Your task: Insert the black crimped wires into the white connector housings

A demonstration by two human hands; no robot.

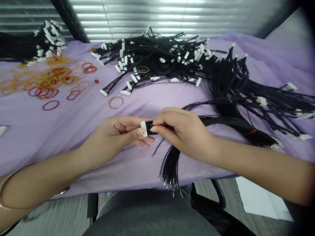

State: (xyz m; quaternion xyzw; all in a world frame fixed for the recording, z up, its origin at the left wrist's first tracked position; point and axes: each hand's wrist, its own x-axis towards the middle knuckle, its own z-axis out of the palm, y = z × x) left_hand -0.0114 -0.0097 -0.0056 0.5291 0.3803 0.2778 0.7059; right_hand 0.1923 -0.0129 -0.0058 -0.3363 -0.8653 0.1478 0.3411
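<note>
Between the thumb and fingers of my left hand is a white plug connector, held near the middle of the table. Black wires run from its right side into my right hand, whose thumb and index finger pinch them just beside the connector. Below my right hand, a loose bundle of black wires with bare metal terminals hangs over the table's front edge. To the right lies another wire bundle, tied with a red band near its metal-tipped end.
A big heap of black wires with white connectors spreads along the back of the purple-covered table. Another such pile sits at the far left. Yellow and red rubber bands lie scattered at left. White paper shows at lower right.
</note>
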